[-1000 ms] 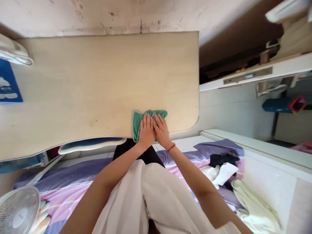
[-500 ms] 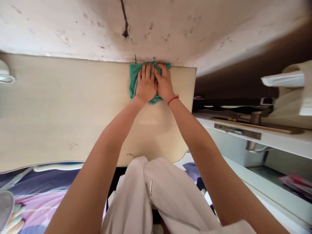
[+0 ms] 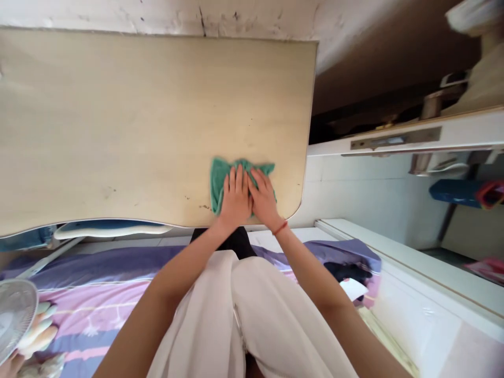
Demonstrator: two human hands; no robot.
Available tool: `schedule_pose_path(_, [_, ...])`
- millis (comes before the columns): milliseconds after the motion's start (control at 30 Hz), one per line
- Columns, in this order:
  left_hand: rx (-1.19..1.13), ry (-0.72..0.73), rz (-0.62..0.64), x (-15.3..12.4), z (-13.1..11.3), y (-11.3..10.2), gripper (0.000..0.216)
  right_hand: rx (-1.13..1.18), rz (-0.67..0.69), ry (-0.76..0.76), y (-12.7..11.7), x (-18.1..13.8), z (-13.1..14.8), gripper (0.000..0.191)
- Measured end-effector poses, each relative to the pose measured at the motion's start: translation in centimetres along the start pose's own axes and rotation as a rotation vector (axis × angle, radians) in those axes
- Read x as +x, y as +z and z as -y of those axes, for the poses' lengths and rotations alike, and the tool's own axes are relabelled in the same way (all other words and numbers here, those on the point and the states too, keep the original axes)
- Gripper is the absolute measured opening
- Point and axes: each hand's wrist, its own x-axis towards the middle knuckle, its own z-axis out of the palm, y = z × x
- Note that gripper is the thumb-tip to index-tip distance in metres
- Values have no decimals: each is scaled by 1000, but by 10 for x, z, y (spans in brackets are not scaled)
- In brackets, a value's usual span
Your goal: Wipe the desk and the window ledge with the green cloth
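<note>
A crumpled green cloth point(image 3: 219, 181) lies near the front edge of a pale wooden tabletop point(image 3: 118, 115), toward its right end. Flat on top of the cloth rests my left hand point(image 3: 236, 198), its fingers stretched forward. Right beside it, my right hand point(image 3: 264, 198) presses on the cloth too, fingers extended and angled left, almost touching the left hand. A red string bracelet point(image 3: 280, 227) circles my right wrist. Parts of the cloth are hidden beneath both palms.
Dark marks point(image 3: 205, 207) dot the tabletop. A stained wall point(image 3: 165, 21) borders its far edge. To the right stands a white door with a metal lock plate point(image 3: 396, 138). Below are a purple and pink bedspread point(image 3: 114, 262) and a fan point(image 3: 18, 315) at left.
Both hands have drawn the cloth from the wall side of the tabletop back toward my body, near the front edge. The view has shifted too, showing more of the tabletop and bedspread.
</note>
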Motion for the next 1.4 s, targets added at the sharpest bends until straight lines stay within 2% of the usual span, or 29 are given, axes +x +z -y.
schedule_pose_path(67, [33, 23, 68, -49, -12, 21, 68, -3, 6, 63, 9, -62, 16, 55])
schedule_pose_path(133, [45, 29, 122, -73, -17, 34, 65, -2, 9, 111, 15, -95, 24, 54])
schedule_pose_path(167, [45, 33, 139, -74, -18, 36, 64, 1, 6, 125, 17, -98, 24, 53])
schedule_pose_path(233, [35, 47, 140, -54, -15, 32, 63, 11, -13, 124, 17, -80, 13, 52])
schedule_pose_path(333, [3, 51, 52, 21, -8, 10, 65, 9, -63, 90, 5, -1, -23, 51])
schedule_pose_path(467, [-34, 3, -78, 156, -2, -36, 66, 9, -79, 9, -29, 145, -83, 50])
schedule_pose_path(567, [-23, -39, -144, 245, 1, -67, 67, -13, -68, -34, -60, 242, -115, 46])
schedule_pose_path(667, [-43, -89, -193, 301, 4, -86, 68, -69, -74, -35, -80, 302, -129, 43])
schedule_pose_path(767, [-115, -117, -218, 315, 6, -91, 71, -86, -89, -30, -85, 320, -131, 40])
schedule_pose_path(867, [-184, -134, -208, 292, 1, -84, 76, -95, -69, -37, -79, 298, -125, 45])
schedule_pose_path(933, [-160, -112, -199, 255, -7, -70, 78, -96, -50, -46, -70, 257, -117, 49])
schedule_pose_path(1000, [-99, -60, -191, 201, -20, -48, 77, -76, -48, -37, -59, 193, -104, 49])
schedule_pose_path(1100, [-58, -26, -134, 98, -43, -5, 71, -43, -50, 14, -38, 70, -76, 49])
schedule_pose_path(1200, [16, 0, 14, -1, -62, 37, 67, -34, -11, 94, -18, -50, -44, 53])
schedule_pose_path(1267, [41, 18, 92, -46, -69, 57, 64, -20, 9, 150, -8, -104, -27, 54])
schedule_pose_path(1333, [42, 24, 142, -63, -73, 66, 62, -7, 0, 194, -2, -128, -21, 53])
schedule_pose_path(1400, [27, 46, 159, -48, -72, 63, 62, -8, -32, 226, -1, -119, -27, 53])
